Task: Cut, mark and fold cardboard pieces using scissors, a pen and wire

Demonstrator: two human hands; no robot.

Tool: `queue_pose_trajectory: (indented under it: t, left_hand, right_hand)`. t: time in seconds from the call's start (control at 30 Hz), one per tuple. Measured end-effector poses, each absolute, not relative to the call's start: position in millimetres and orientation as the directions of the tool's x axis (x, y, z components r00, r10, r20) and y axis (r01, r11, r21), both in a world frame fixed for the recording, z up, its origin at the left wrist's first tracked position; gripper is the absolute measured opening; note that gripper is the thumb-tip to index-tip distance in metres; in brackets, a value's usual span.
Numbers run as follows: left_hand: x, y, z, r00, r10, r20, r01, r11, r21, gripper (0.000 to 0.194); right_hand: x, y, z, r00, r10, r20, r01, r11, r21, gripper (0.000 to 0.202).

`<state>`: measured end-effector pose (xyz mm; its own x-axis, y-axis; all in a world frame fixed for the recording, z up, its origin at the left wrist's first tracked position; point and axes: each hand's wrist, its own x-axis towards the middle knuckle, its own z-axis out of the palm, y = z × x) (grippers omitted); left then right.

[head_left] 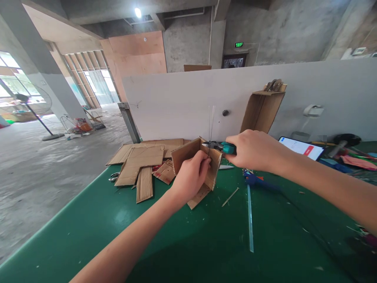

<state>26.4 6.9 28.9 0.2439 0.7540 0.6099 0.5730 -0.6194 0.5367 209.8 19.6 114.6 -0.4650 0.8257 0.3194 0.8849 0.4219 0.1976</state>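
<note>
My left hand [191,173] is closed in a pinch on thin wires [211,122], which stick up above the fingertips. My right hand [253,151] grips pliers [229,148] with teal handles. Their jaws meet the wires just above my left fingers; whether they are fully closed on them I cannot tell. Around and behind my left hand stands a small open cardboard box [185,152], partly hidden by that hand. A blade [226,167] shows behind the box, and a thin stick [230,197] lies on the green table [176,243].
Flat cardboard pieces [150,155] and scissors [113,177] lie to the left. At right are a blue glue gun [253,180], a translucent strip [250,220] and a phone [303,149]. A tall cardboard piece [260,112] leans against the white panel [176,102] along the back.
</note>
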Motion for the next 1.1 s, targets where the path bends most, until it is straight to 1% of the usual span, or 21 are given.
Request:
queue_pose_trajectory:
  t: [0.2,0.3,0.47,0.53,0.7,0.93,1.1]
  left_hand:
    - [28,7,29,0.241,0.751,0.615,0.573,-0.622,0.534,0.015]
    - [28,7,30,0.242,0.753,0.612,0.576,-0.619,0.534,0.015]
    - [28,6,31,0.238,0.767,0.596,0.588,-0.602,0.540,0.016]
    - [27,7,31,0.238,0.764,0.600,0.587,-0.605,0.538,0.017]
    - [27,8,30,0.235,0.754,0.614,0.577,-0.616,0.536,0.017]
    - [26,8,29,0.238,0.744,0.625,0.560,-0.630,0.538,0.018]
    - [26,8,29,0.240,0.742,0.625,0.550,-0.635,0.542,0.018]
  right_hand:
    - [211,22,110,-0.449,0.829,0.334,0.893,0.423,0.152,0.028]
    - [212,24,107,-0.463,0.820,0.338,0.884,0.454,0.110,0.029]
    - [215,25,109,-0.492,0.816,0.305,0.859,0.513,0.013,0.033]
    - [215,24,113,-0.488,0.829,0.275,0.859,0.512,-0.022,0.033]
    - [214,24,124,-0.482,0.866,0.134,0.863,0.496,-0.097,0.031]
    - [213,24,128,-0.496,0.860,0.120,0.861,0.505,-0.061,0.035]
    - [212,23,126,-0.455,0.869,0.196,0.890,0.453,0.056,0.034]
